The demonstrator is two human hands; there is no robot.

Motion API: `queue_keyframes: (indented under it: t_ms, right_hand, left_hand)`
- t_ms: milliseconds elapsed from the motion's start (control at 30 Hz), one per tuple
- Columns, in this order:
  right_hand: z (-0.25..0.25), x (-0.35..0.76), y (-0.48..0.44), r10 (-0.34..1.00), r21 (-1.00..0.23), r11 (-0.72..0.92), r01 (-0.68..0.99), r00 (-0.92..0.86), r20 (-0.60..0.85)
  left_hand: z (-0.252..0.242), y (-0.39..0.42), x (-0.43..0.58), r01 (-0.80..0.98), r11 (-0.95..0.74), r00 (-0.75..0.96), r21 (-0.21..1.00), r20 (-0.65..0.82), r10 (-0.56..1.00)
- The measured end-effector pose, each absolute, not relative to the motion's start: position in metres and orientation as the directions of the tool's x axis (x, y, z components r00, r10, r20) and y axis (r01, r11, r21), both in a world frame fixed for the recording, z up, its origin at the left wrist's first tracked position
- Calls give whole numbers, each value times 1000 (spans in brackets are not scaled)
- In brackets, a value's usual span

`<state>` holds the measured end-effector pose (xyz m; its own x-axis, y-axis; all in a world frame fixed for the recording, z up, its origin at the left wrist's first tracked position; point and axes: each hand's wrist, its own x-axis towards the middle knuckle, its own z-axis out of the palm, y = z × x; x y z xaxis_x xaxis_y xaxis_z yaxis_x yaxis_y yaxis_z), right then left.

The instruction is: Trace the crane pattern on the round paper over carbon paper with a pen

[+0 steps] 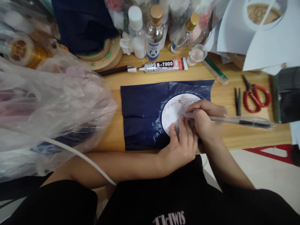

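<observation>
Left hand [179, 145] gripping nothing, fingers extended and pressed on the round white paper with a line drawing [171, 114], presumably to stop it shifting under the tip of the slim clear-barrelled pen [243, 121], which the right hand [206, 122] pinches near its point, likely for fine control. Paper sits within the dark blue creased rectangular sheet [142, 104] on the light wooden counter [257, 136]; cannot tell whether it lies on top or shows through an opening. Count: one pen, one paper, one sheet, one pair of red-handled scissors [251, 90], one silver B-7000 tube [164, 65].
</observation>
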<state>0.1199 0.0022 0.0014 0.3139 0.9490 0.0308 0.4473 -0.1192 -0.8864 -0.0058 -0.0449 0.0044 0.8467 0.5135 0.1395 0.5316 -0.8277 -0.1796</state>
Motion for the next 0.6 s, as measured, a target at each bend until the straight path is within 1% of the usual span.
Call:
queue_keyframes:
  t_ms: [167,367,600]
  right_hand:
    - [0,120,1,948,-873,-147,466,319,11]
    - [1,120,2,948,-895,-107,432,315,39]
    - [1,120,2,941,-889,-127,440,337,32]
  left_hand:
    - [4,-45,-6,534,-826,845,-180,141,515]
    - [4,-45,-6,541,-821,840,-183,151,520]
    - [4,-45,-6,540,-820,841,-189,151,519]
